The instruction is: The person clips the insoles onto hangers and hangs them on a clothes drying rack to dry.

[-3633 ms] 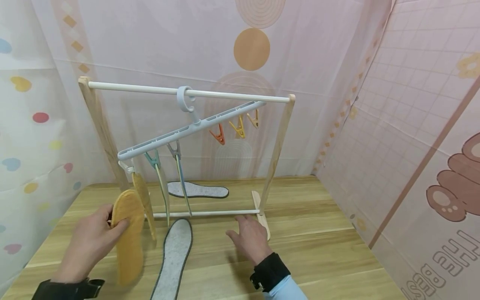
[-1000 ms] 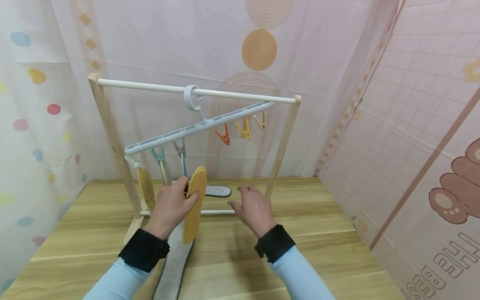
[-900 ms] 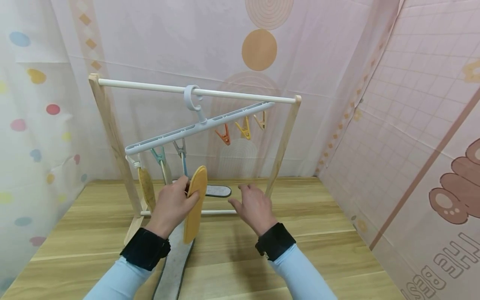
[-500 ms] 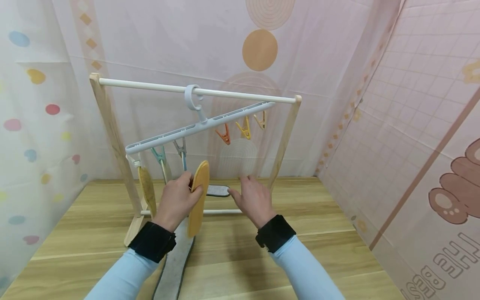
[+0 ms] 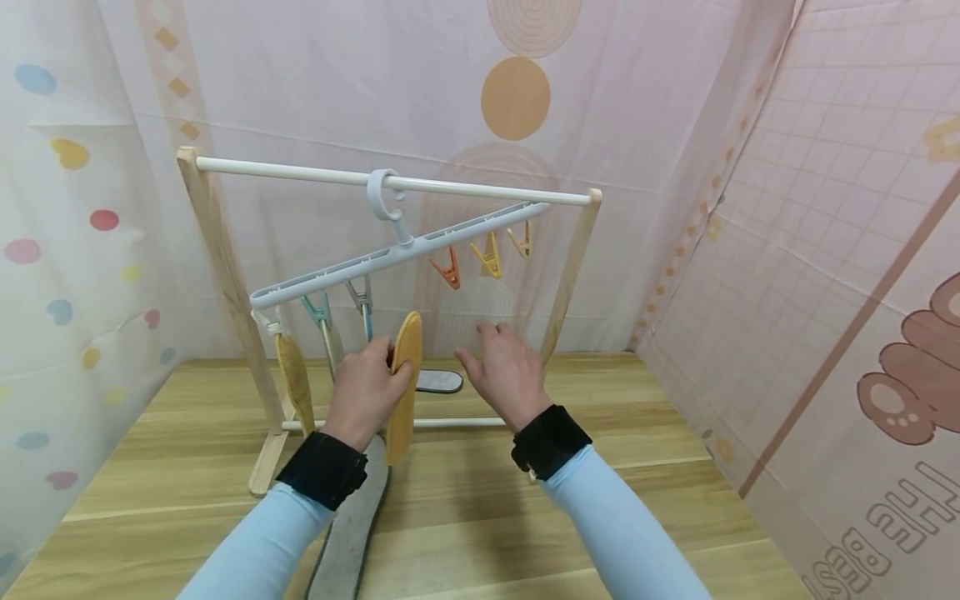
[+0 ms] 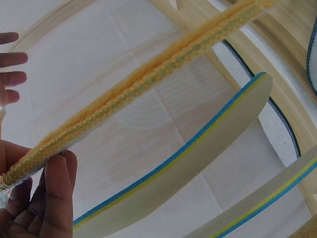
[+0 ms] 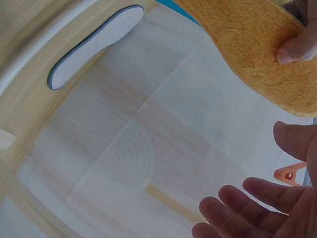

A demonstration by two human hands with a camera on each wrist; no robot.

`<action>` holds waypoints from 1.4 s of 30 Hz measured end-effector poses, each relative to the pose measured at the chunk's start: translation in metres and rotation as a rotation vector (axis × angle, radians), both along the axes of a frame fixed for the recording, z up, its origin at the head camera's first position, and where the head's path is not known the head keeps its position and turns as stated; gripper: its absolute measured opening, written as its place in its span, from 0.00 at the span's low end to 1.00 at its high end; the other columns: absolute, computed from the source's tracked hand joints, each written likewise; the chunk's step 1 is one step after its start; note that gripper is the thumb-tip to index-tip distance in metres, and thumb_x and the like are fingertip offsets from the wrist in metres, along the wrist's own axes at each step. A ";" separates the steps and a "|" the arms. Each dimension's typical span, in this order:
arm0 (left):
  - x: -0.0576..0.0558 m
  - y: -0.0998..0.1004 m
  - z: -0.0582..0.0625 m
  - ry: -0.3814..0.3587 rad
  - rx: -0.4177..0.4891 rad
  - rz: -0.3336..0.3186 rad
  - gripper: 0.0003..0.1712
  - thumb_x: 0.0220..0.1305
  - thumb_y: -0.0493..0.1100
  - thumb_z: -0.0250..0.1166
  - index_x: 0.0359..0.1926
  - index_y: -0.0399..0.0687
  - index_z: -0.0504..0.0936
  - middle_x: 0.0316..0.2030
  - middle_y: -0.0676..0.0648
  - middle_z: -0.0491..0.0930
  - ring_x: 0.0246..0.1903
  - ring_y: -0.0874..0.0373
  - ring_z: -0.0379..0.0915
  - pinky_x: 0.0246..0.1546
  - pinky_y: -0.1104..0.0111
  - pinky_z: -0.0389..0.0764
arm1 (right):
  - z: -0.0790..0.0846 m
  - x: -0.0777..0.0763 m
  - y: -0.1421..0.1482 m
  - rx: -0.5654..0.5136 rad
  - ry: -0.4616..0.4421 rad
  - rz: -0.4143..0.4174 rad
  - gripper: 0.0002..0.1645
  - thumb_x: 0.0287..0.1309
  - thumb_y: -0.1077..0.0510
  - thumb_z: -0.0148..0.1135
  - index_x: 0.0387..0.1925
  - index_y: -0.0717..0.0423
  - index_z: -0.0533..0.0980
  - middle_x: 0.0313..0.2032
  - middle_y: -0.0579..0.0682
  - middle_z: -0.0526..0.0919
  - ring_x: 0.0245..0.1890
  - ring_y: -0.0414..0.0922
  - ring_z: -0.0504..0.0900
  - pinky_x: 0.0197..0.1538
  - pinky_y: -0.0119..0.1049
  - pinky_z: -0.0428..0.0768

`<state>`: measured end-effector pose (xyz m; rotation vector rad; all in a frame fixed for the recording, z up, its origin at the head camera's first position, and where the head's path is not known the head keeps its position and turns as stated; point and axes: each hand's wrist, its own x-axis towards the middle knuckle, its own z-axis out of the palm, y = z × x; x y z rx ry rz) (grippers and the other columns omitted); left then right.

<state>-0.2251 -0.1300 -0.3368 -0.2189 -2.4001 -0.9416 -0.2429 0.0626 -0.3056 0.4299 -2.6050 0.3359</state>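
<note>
My left hand pinches a fuzzy orange insole near its upper end, thumb on one face and fingers on the other. The insole hangs upright below the middle of the pale blue clip hanger. In the right wrist view its plush face shows. My right hand hovers to the right of it, fingers spread and holding nothing. Above that hand hang an orange clip, a yellow clip and a beige clip, all without insoles.
From the hanger's left half hang another orange insole and blue-edged insoles in clips. The rack has a white top rod and wooden posts. Grey insoles lie on the table, one in front, one behind.
The left hand has carried the orange insole from the far left to the rack's middle, lately rising slightly. My right hand has risen toward the hanger's right half.
</note>
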 end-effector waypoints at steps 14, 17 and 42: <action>-0.004 0.015 0.008 -0.028 0.032 0.019 0.09 0.65 0.39 0.64 0.37 0.36 0.76 0.28 0.38 0.81 0.25 0.48 0.83 0.21 0.60 0.83 | 0.032 -0.009 -0.010 -0.026 0.024 -0.024 0.35 0.66 0.36 0.58 0.59 0.59 0.76 0.46 0.57 0.82 0.28 0.46 0.81 0.25 0.39 0.80; -0.005 0.018 0.008 -0.041 0.047 0.020 0.10 0.66 0.40 0.64 0.37 0.36 0.75 0.28 0.38 0.81 0.26 0.48 0.83 0.22 0.60 0.83 | 0.039 -0.011 -0.014 -0.032 0.037 -0.021 0.35 0.67 0.35 0.56 0.60 0.59 0.76 0.47 0.57 0.81 0.29 0.47 0.80 0.25 0.39 0.80; -0.023 0.041 0.000 -0.044 0.083 0.074 0.08 0.63 0.38 0.65 0.31 0.40 0.75 0.22 0.43 0.79 0.20 0.52 0.78 0.19 0.63 0.77 | 0.064 -0.026 -0.035 -0.042 0.126 -0.028 0.27 0.68 0.35 0.55 0.32 0.55 0.74 0.19 0.48 0.72 0.17 0.44 0.71 0.16 0.34 0.66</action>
